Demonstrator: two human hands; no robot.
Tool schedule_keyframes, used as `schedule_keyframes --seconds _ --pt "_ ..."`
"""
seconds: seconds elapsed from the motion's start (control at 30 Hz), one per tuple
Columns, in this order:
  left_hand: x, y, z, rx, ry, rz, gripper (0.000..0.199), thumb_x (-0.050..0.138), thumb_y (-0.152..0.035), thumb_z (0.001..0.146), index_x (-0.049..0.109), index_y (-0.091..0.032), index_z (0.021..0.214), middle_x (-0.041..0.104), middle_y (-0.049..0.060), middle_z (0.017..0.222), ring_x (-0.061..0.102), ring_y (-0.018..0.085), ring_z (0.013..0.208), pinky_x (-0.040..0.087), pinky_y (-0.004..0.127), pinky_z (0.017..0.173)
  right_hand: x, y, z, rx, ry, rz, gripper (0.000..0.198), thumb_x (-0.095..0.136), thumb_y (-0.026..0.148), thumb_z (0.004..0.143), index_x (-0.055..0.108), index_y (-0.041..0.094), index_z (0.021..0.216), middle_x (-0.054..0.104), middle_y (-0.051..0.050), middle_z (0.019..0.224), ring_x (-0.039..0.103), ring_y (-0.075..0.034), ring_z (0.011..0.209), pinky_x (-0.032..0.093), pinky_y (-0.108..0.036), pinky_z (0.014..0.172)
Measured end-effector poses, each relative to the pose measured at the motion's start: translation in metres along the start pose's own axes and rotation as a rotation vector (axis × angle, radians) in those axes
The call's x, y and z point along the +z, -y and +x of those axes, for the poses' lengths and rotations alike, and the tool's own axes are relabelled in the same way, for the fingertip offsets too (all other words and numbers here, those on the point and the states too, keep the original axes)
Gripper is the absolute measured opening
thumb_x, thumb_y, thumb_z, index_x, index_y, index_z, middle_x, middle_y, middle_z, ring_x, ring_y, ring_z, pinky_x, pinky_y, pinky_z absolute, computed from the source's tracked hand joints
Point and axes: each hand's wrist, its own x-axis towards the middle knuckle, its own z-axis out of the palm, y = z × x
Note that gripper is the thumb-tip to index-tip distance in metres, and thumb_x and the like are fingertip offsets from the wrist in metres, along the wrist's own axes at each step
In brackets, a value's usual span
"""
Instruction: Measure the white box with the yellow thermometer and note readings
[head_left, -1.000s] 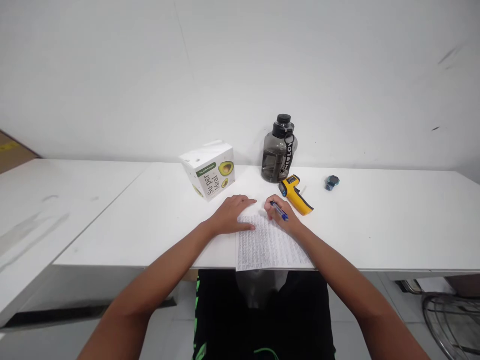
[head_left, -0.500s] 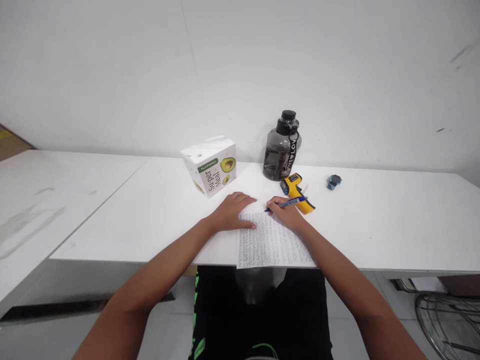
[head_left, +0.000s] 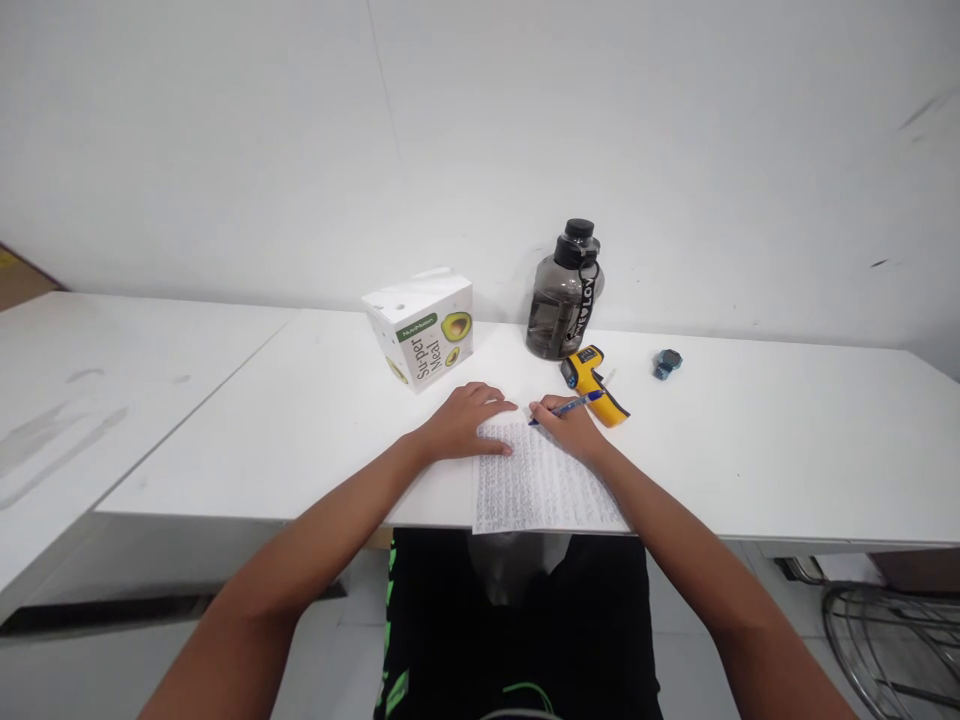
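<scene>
Blue, slim plastic pen (head_left: 576, 404) held in the right hand (head_left: 568, 430), its fingers pinched around the lower barrel, the tip angled down at the top edge of a thin white paper sheet (head_left: 540, 490) covered in dense rows of dark marks. The sheet lies flat on a smooth white table (head_left: 750, 430), reaching its front edge. The left hand (head_left: 466, 423) rests at the sheet's upper left corner, thumb over the paper, fingers spread, gripping nothing. The pen looks light, stiff and perhaps slightly slick; its best grip is just above the tip. The paper seems light, limp and easily creased or torn, best taken by a side edge. Counted: two hands, one pen, one visible sheet; whether more lie beneath cannot be told. Farther back stand one white cardboard box with avocado pictures (head_left: 431, 337) and one grey translucent plastic bottle with a black cap (head_left: 555, 305). Toward the right lie one yellow and black pistol-shaped device (head_left: 602, 398) and one small blue watch-like object (head_left: 666, 363).
</scene>
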Motion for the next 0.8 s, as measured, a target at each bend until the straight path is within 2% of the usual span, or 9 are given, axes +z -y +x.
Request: schedule_keyframes --seconds 0.37,0.8 --pt "0.0011 0.0006 -0.0010 0.035 -0.027 0.010 0.065 0.063 -0.070 0.078 0.063 -0.029 0.129 0.056 0.010 0.136 0.044 0.032 0.129 0.034 0.048 0.105 0.0011 0.0000 0.0000 -0.010 -0.021 -0.009 0.034 0.055 0.046 0.085 0.063 0.020 0.064 0.063 -0.001 0.061 0.058 -0.018 0.067 0.043 -0.029 0.063" --pt "-0.0018 -0.0027 -0.0016 0.113 -0.052 -0.017 0.050 0.066 -0.062 0.081 0.070 -0.032 0.120 0.061 0.009 0.132 0.051 0.030 0.122 0.038 0.047 0.101 0.0006 0.0029 0.0005 -0.001 0.006 0.003 0.035 0.054 0.047 0.084 0.061 0.020 0.063 0.058 0.001 0.059 0.053 -0.016 0.063 0.042 -0.028 0.062"
